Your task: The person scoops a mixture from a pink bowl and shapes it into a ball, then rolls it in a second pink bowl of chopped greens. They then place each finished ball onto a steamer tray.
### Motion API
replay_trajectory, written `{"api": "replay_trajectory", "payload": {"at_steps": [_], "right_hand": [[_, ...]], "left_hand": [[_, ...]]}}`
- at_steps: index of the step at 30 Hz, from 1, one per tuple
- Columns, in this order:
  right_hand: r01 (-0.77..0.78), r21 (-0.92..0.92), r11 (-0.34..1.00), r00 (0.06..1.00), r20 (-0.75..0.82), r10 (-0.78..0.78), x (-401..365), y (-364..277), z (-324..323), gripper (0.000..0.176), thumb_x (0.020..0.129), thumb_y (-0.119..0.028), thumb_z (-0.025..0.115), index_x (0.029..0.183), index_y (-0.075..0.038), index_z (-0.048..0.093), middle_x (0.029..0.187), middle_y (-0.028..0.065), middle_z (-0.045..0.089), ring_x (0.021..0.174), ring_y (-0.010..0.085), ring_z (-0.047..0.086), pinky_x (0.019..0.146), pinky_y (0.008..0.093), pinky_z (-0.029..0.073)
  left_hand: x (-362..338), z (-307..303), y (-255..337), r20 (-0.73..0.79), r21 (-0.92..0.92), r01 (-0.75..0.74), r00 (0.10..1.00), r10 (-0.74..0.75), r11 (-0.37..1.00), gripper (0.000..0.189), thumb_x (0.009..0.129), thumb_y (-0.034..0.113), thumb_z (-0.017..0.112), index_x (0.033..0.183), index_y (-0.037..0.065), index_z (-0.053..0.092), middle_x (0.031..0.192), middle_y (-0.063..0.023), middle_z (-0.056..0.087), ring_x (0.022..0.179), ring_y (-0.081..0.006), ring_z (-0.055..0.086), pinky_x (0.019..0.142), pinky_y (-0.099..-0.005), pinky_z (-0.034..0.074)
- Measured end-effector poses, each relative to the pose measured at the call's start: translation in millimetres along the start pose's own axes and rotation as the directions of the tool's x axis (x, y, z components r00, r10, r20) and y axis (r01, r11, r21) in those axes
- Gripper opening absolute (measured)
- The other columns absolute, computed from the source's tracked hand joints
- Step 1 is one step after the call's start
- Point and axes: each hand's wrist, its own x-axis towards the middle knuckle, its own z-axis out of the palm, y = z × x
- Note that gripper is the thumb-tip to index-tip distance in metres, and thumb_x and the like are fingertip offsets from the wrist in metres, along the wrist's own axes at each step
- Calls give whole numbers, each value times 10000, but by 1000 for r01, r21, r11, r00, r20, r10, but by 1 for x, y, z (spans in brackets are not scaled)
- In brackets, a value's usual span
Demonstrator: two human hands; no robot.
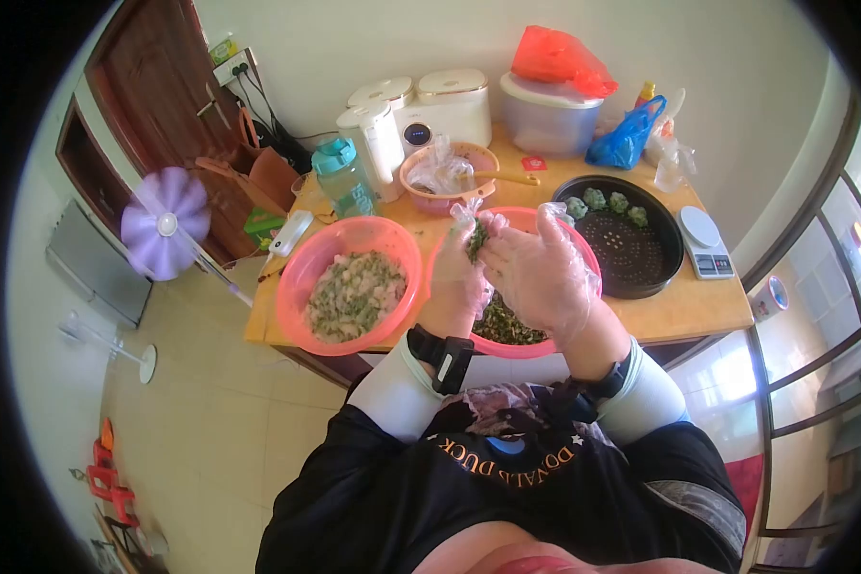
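Both gloved hands raised over pink bowl [521, 350] at near edge of table [698, 306], lump [476, 239] of chopped greens pressed between them. Left hand [457, 277]: grip clasped on lump. Right hand [538, 273]: cupped against it, fingers loosely up.

Best, as judged: squeeze evenly, stay over bowl so bits drop back onto dark greens [507, 327] inside.

- Left bowl [292, 287], near left corner: pale mix, green flecks.
- Tray [677, 253], right edge: four green balls [603, 202] along far rim.
- Small bowl [430, 204] behind: bag [440, 172], spoon [512, 178].
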Motion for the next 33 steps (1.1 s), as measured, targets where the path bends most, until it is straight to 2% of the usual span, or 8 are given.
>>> {"api": "replay_trajectory", "payload": {"at_steps": [7, 10, 11, 13, 21, 24, 28, 33], "right_hand": [[125, -317, 940, 967, -172, -186, 2, -9, 5, 578, 1033, -378, 539, 1443, 24, 477, 1470, 173, 520, 1383, 309, 457, 1190, 425, 302], [129, -979, 160, 905, 50, -423, 9, -4, 12, 352, 975, -113, 580, 1313, -22, 620, 1314, 152, 644, 1144, 276, 652, 992, 350, 500], [129, -979, 157, 905, 51, -423, 13, 0, 10, 352, 975, -113, 580, 1313, -22, 620, 1314, 152, 644, 1144, 276, 652, 992, 350, 500], [232, -832, -504, 820, 446, -359, 21, 5, 7, 388, 934, -101, 596, 1317, -38, 618, 1274, 197, 639, 1145, 351, 634, 958, 407, 520], [283, -795, -537, 772, 521, -363, 34, 25, -4, 396, 888, -89, 615, 1281, -56, 648, 1085, 206, 653, 1019, 401, 628, 875, 471, 535], [287, -906, -311, 812, 402, -423, 27, 23, 13, 324, 878, -80, 624, 1195, -48, 682, 1065, 207, 658, 1017, 405, 628, 888, 465, 531], [377, -728, -573, 671, 641, -373, 34, 31, -5, 256, 867, -71, 638, 1113, -24, 696, 1090, 187, 672, 1035, 409, 624, 917, 475, 525], [381, -784, -490, 695, 592, -408, 29, 16, -7, 260, 865, -121, 653, 1107, -40, 703, 1068, 161, 679, 1030, 363, 648, 890, 463, 548]], "left_hand": [[8, 6, -9, -60, -435, -56, 998, 33, 899, 379, 1051, 419, 538, 1114, 49, 593, 1023, -98, 666, 967, -227, 648, 877, -377, 556], [-5, 26, 3, -138, -417, -32, 990, -28, 908, 389, 1052, 434, 526, 1121, 61, 611, 1035, -92, 676, 987, -233, 662, 873, -371, 565], [-8, 24, 3, -136, -419, -33, 990, -27, 907, 389, 1052, 434, 526, 1121, 61, 611, 1035, -92, 676, 987, -233, 662, 873, -371, 565], [-13, 19, 4, -28, -248, 32, 999, -40, 968, 431, 1050, 476, 504, 1136, 73, 628, 1048, -87, 685, 1004, -230, 674, 886, -372, 570], [0, -16, -14, 96, -278, 111, 991, -88, 954, 423, 1060, 476, 452, 1139, 101, 633, 1070, -69, 686, 990, -215, 676, 900, -365, 563], [-4, -11, -12, 27, -232, 28, 999, -22, 972, 416, 1066, 464, 441, 1136, 101, 631, 1069, -70, 687, 985, -216, 676, 903, -362, 561], [-23, 10, -6, 40, 67, -256, 966, 254, 964, 404, 1070, 453, 436, 1139, 102, 623, 1066, -71, 687, 978, -217, 677, 898, -362, 563], [-5, -7, -1, -62, -222, -25, 998, 12, 975, 404, 1078, 439, 408, 1140, 90, 602, 1078, -88, 679, 986, -209, 668, 896, -373, 566]]}}
